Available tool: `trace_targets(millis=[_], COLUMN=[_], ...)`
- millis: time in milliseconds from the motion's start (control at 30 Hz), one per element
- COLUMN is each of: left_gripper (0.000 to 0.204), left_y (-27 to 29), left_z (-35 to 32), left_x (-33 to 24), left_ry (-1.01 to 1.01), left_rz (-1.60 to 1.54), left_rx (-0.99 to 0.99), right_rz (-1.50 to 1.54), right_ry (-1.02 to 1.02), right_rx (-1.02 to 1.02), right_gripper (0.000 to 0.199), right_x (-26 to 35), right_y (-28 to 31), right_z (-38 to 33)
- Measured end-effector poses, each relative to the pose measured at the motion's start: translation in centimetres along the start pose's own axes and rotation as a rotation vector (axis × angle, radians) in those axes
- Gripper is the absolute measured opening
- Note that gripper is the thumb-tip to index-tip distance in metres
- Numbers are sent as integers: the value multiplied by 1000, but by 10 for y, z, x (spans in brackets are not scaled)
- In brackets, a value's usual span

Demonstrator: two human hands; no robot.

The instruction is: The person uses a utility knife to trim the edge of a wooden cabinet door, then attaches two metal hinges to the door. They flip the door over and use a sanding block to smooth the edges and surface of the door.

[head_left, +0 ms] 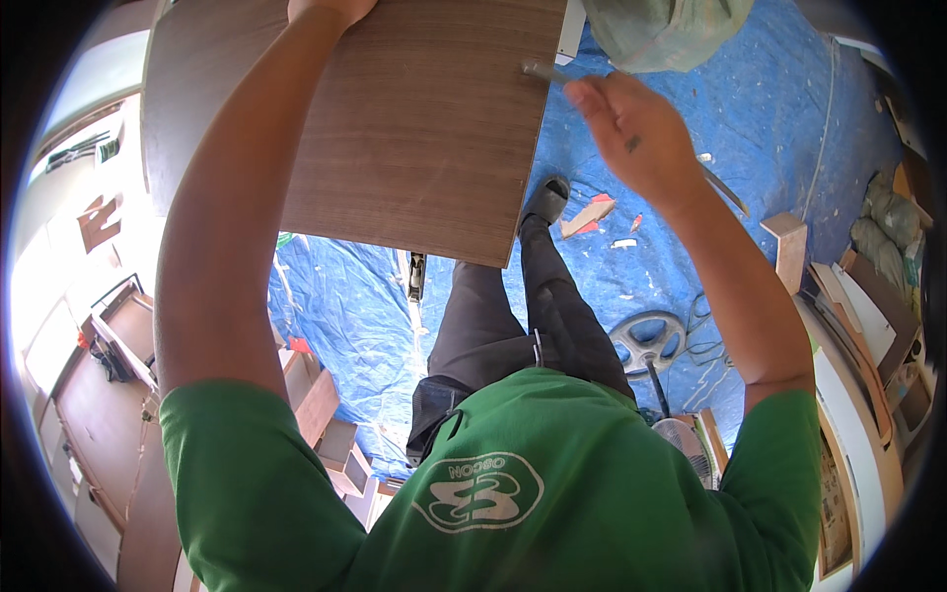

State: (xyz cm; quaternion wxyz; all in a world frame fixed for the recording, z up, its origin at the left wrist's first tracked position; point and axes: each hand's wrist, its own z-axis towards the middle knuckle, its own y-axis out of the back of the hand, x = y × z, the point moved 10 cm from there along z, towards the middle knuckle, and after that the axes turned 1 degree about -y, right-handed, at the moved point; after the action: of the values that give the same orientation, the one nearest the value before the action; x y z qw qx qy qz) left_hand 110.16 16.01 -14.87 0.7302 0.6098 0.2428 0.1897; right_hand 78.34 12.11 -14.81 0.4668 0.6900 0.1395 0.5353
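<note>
A large brown wood-grain panel point(414, 128) stretches in front of me, its near edge above my legs. My left hand point(330, 8) is at the panel's far part, cut off by the top of the picture, so its fingers are hidden. Beside the panel's right edge, my right hand point(636, 123) is closed around a short greyish tool point(543, 71). The tool's tip reaches over the panel's edge, but its exact kind is too blurred to tell. Below the near edge shows a metal hinge-like fitting point(416, 276).
Blue plastic sheeting point(779, 109) covers the floor, with scraps point(590, 212) near my foot. A translucent bag point(671, 30) sits at the far right. A grey fan base point(648, 340) stands right of my legs. Wooden boards point(858, 326) pile up at the right, cabinet parts point(109, 395) at the left.
</note>
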Motion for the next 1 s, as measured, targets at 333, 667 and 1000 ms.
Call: trace_targets(millis=[333,667,1000], left_gripper=[69,76,91], left_y=[13,18,24], left_z=[-49,-351,-269], left_x=[-44,-204,-165], left_ry=[-468,-1133,-339], left_rz=[207,-10,-48], left_rx=[-113,701,408], right_rz=[385,187,239], right_ry=[-105,-705,-968], right_rx=[526,515,319], right_gripper=[33,55,59], right_x=[43,-128,-198], right_y=[-40,-23,0], right_z=[-164,-302,-376])
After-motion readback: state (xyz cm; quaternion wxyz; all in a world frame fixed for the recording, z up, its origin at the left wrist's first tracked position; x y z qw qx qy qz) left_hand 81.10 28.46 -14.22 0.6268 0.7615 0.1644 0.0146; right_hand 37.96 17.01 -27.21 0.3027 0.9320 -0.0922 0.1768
